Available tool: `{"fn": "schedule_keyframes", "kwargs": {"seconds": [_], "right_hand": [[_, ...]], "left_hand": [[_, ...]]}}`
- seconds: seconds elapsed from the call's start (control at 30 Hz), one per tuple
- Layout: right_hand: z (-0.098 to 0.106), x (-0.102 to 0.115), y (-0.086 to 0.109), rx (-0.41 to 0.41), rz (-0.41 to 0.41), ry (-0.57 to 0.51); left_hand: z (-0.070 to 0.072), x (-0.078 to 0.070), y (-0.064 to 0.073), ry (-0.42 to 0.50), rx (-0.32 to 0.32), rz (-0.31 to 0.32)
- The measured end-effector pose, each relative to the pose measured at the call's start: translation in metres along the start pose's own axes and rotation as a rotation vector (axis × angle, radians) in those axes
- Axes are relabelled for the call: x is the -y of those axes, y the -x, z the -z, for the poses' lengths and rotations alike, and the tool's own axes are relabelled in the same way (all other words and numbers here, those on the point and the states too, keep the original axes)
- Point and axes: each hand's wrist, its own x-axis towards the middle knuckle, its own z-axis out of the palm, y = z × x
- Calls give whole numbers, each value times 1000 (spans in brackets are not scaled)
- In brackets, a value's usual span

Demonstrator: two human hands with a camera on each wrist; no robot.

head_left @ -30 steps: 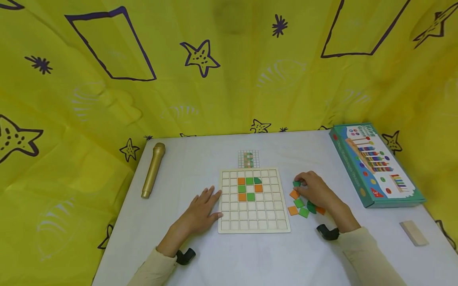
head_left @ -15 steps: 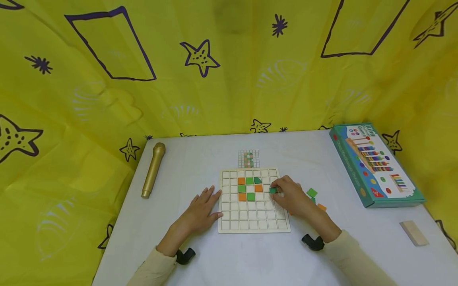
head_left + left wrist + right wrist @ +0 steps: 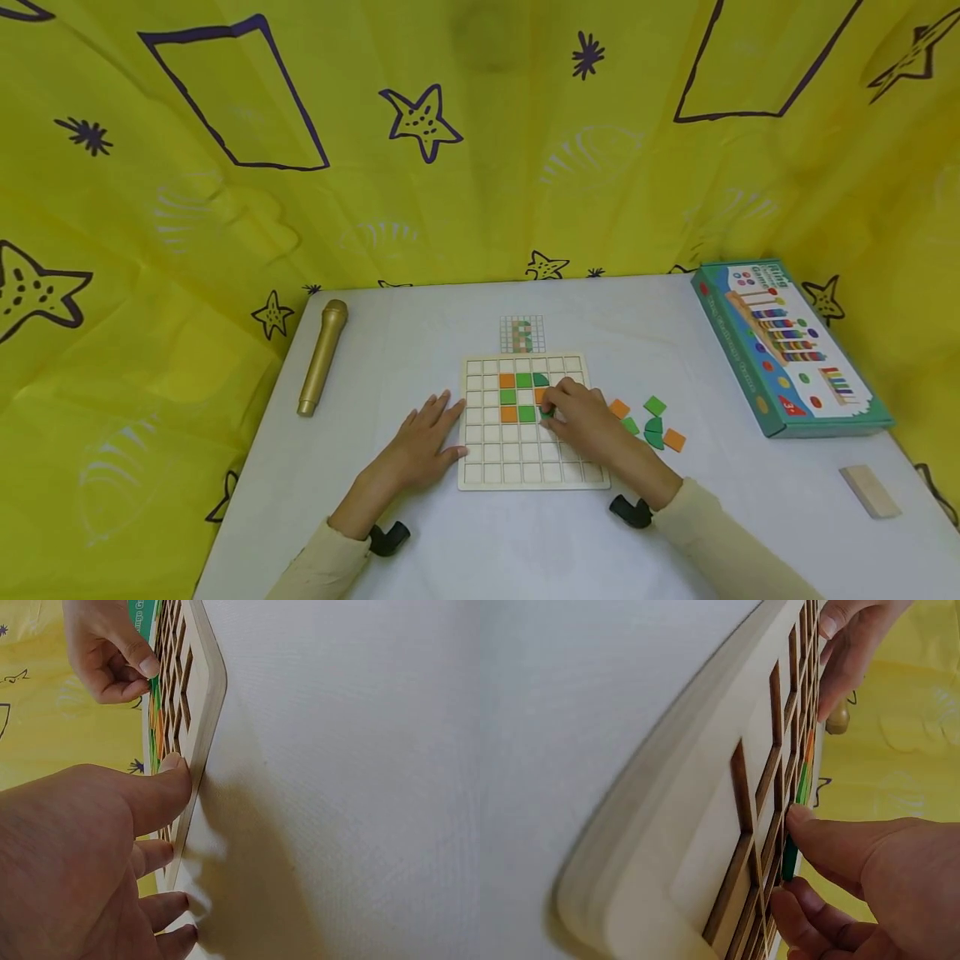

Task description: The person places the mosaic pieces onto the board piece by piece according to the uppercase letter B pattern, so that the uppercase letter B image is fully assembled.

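A wooden grid board (image 3: 517, 467) lies on the white table, with orange and green square tiles and a dark green rounded tile (image 3: 540, 380) set in its upper cells. My left hand (image 3: 422, 446) rests along the board's left edge, fingers spread, its thumb on the rim in the left wrist view. Over the board's middle, my right hand (image 3: 585, 421) pinches a dark green tile (image 3: 789, 859) between thumb and fingers, at the cell right of a green square tile (image 3: 527, 413). The pinched tile's full outline is hidden by the fingers.
Several loose tiles (image 3: 674, 440), orange and green, lie right of the board. A small pattern card (image 3: 534, 325) is just behind it. A gold microphone (image 3: 322, 358) lies at left; a game box (image 3: 795, 350) and a wooden block (image 3: 870, 492) are at right.
My right hand has carried the dark green tile leftward from the loose pile, across the board's right edge, to the grid's middle. The left hand has stayed at the board's edge.
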Motion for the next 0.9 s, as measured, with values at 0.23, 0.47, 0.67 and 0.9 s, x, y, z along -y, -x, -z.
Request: {"fn": "schedule_keyframes", "kwargs": {"seconds": [0.23, 0.47, 0.67, 0.9], "right_hand": [[0, 1, -2, 20, 3, -3], [6, 3, -2, 54, 0, -10], [5, 1, -1, 27, 22, -2], [25, -16, 5, 22, -70, -23]], "left_hand": [[0, 0, 0, 1, -7, -2], [-1, 0, 1, 2, -6, -2], [-1, -1, 1, 0, -5, 0], [-1, -1, 1, -4, -5, 3]]}}
